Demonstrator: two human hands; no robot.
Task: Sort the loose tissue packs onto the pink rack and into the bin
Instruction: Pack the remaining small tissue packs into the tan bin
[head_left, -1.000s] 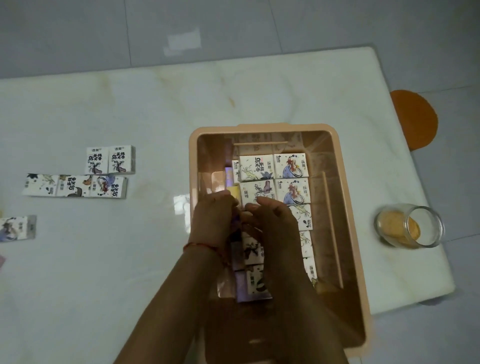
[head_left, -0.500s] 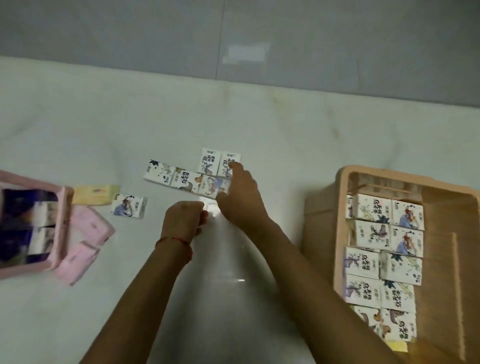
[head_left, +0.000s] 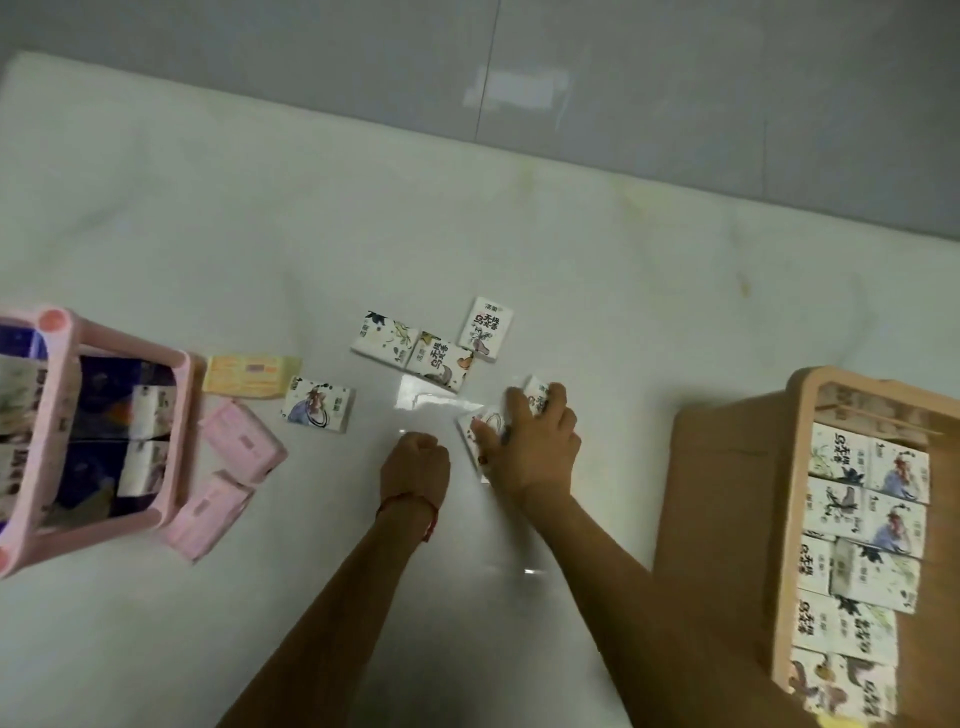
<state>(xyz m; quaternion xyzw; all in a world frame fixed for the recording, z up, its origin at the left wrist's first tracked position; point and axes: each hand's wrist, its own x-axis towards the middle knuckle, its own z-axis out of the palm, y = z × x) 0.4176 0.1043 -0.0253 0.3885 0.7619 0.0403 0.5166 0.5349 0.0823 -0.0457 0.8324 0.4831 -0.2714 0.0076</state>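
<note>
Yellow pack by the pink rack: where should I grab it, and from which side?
Come from above and pinch the yellow pack across its two long edges, near the middle. It lies flat on the table, its left end is close against the pink rack, and a white pack crowds its right corner; the long edges look freer.

Pale marble tabletop (head_left: 519, 249) fills the view, glossy, catching a bright glare; beyond its far edge, grey tiled floor (head_left: 675, 78) under dim light.
</note>
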